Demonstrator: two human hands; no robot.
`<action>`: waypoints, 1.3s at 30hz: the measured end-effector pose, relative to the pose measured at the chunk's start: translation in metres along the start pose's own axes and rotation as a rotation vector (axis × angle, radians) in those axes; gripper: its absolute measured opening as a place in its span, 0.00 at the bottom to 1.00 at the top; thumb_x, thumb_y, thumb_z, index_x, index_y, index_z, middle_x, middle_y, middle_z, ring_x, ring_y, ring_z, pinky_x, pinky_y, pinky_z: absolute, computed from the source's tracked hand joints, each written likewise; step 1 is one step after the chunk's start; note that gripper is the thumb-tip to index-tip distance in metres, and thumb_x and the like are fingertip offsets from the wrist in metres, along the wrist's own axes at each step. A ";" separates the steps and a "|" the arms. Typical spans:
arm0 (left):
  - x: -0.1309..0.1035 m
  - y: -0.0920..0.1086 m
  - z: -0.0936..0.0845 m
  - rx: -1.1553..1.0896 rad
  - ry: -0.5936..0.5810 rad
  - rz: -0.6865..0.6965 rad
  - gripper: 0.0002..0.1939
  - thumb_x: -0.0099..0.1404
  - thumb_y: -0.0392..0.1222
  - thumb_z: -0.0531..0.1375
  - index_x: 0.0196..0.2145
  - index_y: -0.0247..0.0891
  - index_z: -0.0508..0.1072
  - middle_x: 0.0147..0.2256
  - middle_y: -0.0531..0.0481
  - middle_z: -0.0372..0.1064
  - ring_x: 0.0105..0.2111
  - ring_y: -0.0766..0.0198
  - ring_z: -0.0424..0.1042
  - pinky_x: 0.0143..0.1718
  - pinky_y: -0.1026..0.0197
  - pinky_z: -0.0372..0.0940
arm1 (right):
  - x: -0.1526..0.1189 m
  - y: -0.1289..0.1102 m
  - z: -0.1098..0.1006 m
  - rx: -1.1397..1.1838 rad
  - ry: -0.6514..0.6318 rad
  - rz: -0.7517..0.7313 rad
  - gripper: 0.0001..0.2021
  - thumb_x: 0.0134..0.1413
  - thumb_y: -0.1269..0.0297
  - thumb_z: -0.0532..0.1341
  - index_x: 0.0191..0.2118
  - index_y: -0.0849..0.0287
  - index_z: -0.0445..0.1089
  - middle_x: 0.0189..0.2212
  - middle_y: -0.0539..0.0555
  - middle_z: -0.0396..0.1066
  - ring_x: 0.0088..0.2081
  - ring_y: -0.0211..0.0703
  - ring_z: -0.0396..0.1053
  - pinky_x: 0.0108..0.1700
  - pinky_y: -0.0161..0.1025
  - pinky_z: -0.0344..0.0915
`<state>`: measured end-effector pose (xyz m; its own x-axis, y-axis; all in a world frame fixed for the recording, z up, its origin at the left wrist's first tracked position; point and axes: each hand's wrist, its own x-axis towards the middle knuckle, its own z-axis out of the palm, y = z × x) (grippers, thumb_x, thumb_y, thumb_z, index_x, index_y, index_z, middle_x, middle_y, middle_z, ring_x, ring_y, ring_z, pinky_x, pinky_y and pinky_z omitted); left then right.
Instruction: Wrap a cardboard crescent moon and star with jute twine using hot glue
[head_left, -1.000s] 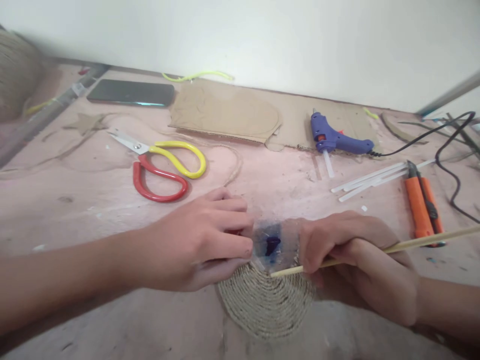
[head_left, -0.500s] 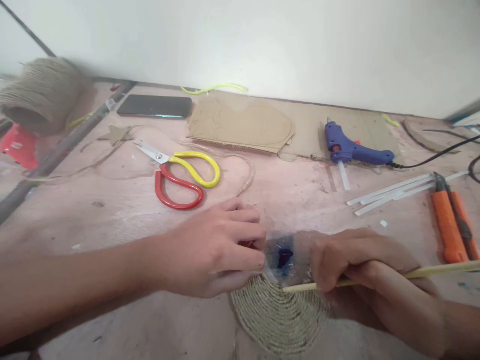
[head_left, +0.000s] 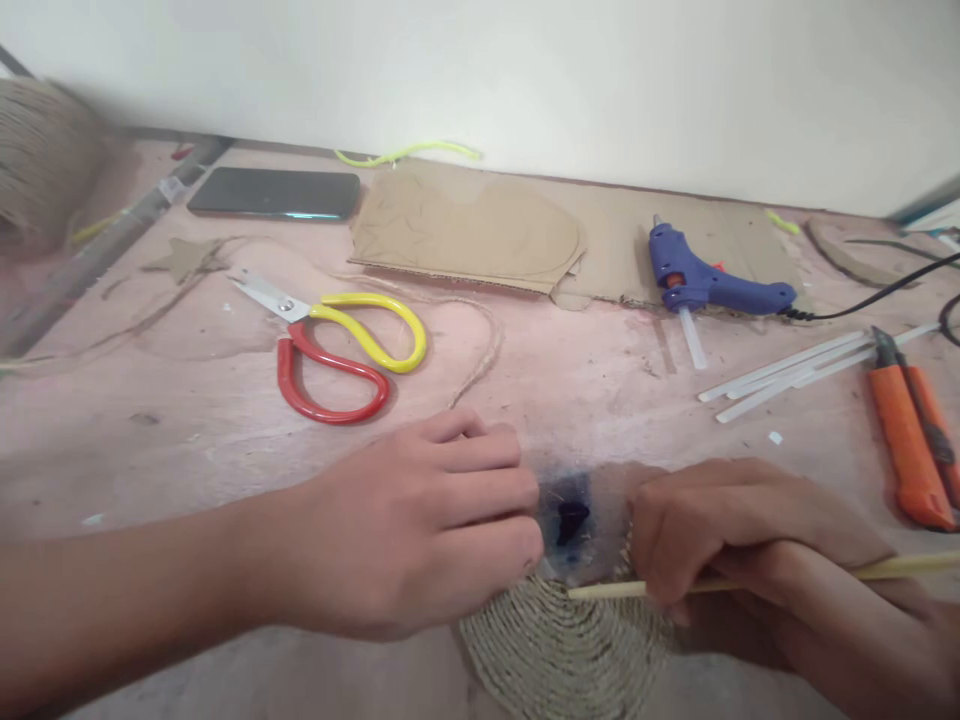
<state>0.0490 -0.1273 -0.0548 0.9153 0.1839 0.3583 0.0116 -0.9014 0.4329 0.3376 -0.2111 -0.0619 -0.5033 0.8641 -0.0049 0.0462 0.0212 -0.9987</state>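
My left hand point(head_left: 450, 520) has its fingers curled against the left side of a clear plastic piece with a dark blue patch point(head_left: 571, 520); what lies under the fingers is hidden. My right hand point(head_left: 750, 560) is closed around a thin pale wooden stick point(head_left: 611, 591), its tip at the plastic's lower edge. Below both hands lies a round coiled twine mat point(head_left: 570, 650), its upper part covered by the plastic and the hands.
Red-and-yellow scissors point(head_left: 341, 350), a phone point(head_left: 276, 193) and cardboard point(head_left: 465, 230) lie beyond my left hand. A blue glue gun point(head_left: 712, 285), glue sticks point(head_left: 787, 370) and orange cutters point(head_left: 907, 440) are at the right. A twine spool point(head_left: 45, 160) stands far left.
The view has shifted, so the spool and scissors sit farther left. Both hands appear slightly lower in the picture, still at the plastic piece, with the stick still held.
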 end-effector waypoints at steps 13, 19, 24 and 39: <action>-0.005 0.001 -0.002 -0.052 -0.054 0.052 0.11 0.79 0.31 0.58 0.44 0.36 0.82 0.46 0.45 0.83 0.45 0.54 0.78 0.48 0.47 0.67 | 0.001 -0.008 -0.001 0.008 0.017 0.059 0.13 0.68 0.68 0.59 0.32 0.55 0.79 0.26 0.53 0.74 0.29 0.41 0.72 0.28 0.34 0.68; -0.007 0.002 -0.003 -0.026 -0.057 0.013 0.11 0.80 0.33 0.58 0.43 0.39 0.80 0.48 0.46 0.83 0.47 0.54 0.79 0.53 0.50 0.68 | -0.002 -0.008 -0.001 0.011 0.013 0.070 0.14 0.68 0.69 0.58 0.32 0.55 0.77 0.27 0.53 0.72 0.29 0.40 0.69 0.27 0.33 0.64; -0.008 0.003 -0.005 -0.044 -0.087 0.002 0.10 0.80 0.34 0.59 0.42 0.39 0.81 0.47 0.46 0.82 0.48 0.53 0.78 0.53 0.49 0.69 | -0.004 -0.009 -0.002 0.038 0.000 0.075 0.16 0.70 0.69 0.55 0.33 0.55 0.77 0.27 0.53 0.73 0.29 0.38 0.69 0.27 0.32 0.63; -0.006 -0.001 -0.002 -0.013 -0.016 0.005 0.08 0.77 0.31 0.61 0.45 0.39 0.79 0.47 0.46 0.83 0.48 0.52 0.79 0.49 0.47 0.69 | 0.000 -0.009 -0.003 0.118 0.152 0.042 0.11 0.62 0.72 0.60 0.29 0.54 0.75 0.23 0.51 0.71 0.25 0.42 0.70 0.25 0.36 0.68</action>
<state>0.0427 -0.1271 -0.0555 0.9218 0.1727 0.3471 0.0018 -0.8972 0.4417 0.3396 -0.2098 -0.0523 -0.3668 0.9291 -0.0477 -0.0413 -0.0675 -0.9969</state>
